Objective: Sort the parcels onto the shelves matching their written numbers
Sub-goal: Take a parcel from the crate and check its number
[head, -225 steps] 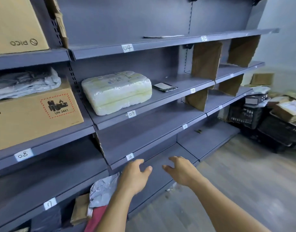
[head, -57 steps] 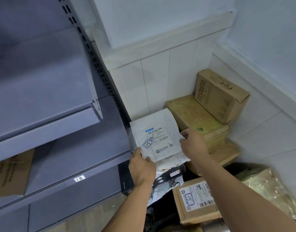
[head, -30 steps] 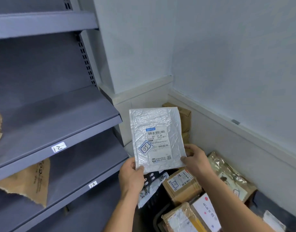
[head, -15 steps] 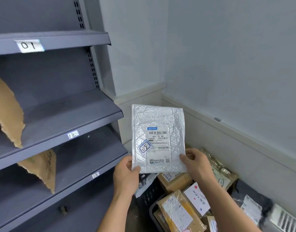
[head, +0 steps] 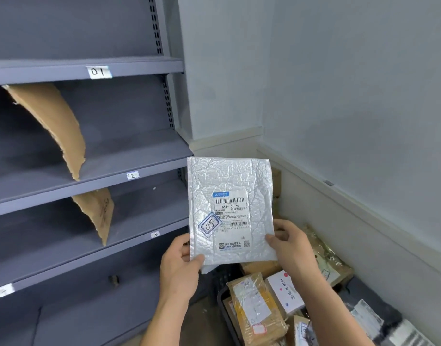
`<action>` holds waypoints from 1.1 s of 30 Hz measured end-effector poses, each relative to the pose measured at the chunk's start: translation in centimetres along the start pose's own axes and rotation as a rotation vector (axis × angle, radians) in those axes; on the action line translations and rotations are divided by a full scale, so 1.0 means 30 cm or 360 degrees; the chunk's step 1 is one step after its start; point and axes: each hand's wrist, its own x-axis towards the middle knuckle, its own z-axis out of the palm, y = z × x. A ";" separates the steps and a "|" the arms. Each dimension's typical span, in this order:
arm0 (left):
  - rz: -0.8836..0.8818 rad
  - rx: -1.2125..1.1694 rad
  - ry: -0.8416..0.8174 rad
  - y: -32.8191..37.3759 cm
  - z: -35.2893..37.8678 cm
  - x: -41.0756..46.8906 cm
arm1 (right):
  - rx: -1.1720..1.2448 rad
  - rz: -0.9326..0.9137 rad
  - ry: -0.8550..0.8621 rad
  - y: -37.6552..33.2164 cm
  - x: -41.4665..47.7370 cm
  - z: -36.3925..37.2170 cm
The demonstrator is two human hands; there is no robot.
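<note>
Grey metal shelving (head: 129,156) fills the nine o'clock side, with torn cardboard dividers (head: 52,121) standing between its levels. Pale bluish walls (head: 351,83) meet in a corner at twelve, and a white ledge (head: 364,212) runs down toward four o'clock. The light is soft and even.

Low left of mailer (head: 230,211), tag (head: 3,291) was blurred, number unreadable. Nearer mailer, dark thing (head: 113,280) was too blurred to name. Under mailer, parcels (head: 252,303) were cut by bottom edge.
</note>
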 end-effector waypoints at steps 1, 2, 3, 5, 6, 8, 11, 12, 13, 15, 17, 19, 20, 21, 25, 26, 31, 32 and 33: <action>-0.0015 -0.0013 0.0020 0.000 -0.014 -0.023 | 0.0012 -0.0012 -0.0024 -0.011 -0.012 0.002; -0.0024 -0.0021 0.0041 -0.002 -0.032 -0.043 | 0.0035 -0.0031 -0.0044 -0.024 -0.025 0.009; -0.0028 -0.0028 0.0067 -0.005 -0.054 -0.060 | 0.0056 -0.0057 -0.0069 -0.037 -0.036 0.020; -0.0031 -0.0039 0.0137 -0.012 -0.106 -0.088 | 0.0097 -0.0107 -0.0141 -0.064 -0.059 0.049; -0.0029 -0.0039 0.0175 -0.015 -0.133 -0.101 | 0.0114 -0.0124 -0.0176 -0.080 -0.073 0.066; -0.0020 -0.0046 0.0244 -0.022 -0.188 -0.128 | 0.0125 -0.0153 -0.0249 -0.112 -0.099 0.104; 0.0010 -0.0074 0.0318 -0.024 -0.278 -0.162 | 0.0088 -0.0210 -0.0339 -0.150 -0.137 0.181; 0.0024 -0.0082 0.0345 -0.028 -0.312 -0.172 | 0.0091 -0.0230 -0.0366 -0.162 -0.152 0.211; 0.0037 -0.0097 0.0380 -0.033 -0.349 -0.181 | 0.0090 -0.0246 -0.0393 -0.172 -0.165 0.247; 0.0052 -0.0137 0.0463 -0.046 -0.435 -0.198 | 0.0095 -0.0273 -0.0450 -0.196 -0.202 0.325; 0.0054 -0.0177 0.0550 -0.070 -0.527 -0.215 | 0.0103 -0.0303 -0.0526 -0.216 -0.246 0.409; 0.0044 -0.0201 0.0628 -0.103 -0.625 -0.236 | 0.0104 -0.0328 -0.0601 -0.241 -0.298 0.498; 0.0041 -0.0204 0.0656 -0.119 -0.677 -0.250 | 0.0097 -0.0342 -0.0628 -0.253 -0.325 0.544; 0.0042 -0.0205 0.0682 -0.134 -0.731 -0.265 | 0.0080 -0.0360 -0.0651 -0.262 -0.350 0.593; 0.0036 -0.0190 0.0805 -0.198 -0.951 -0.333 | 0.0048 -0.0406 -0.0779 -0.293 -0.474 0.802; 0.0033 -0.0187 0.0836 -0.214 -1.004 -0.350 | 0.0048 -0.0415 -0.0812 -0.301 -0.508 0.853; 0.0019 -0.0223 0.1019 -0.310 -1.252 -0.445 | 0.0041 -0.0492 -0.0951 -0.339 -0.681 1.096; 0.0023 -0.0227 0.1054 -0.327 -1.297 -0.465 | 0.0036 -0.0501 -0.0978 -0.343 -0.715 1.140; 0.0024 -0.0232 0.1089 -0.343 -1.337 -0.484 | 0.0025 -0.0518 -0.1011 -0.346 -0.749 1.182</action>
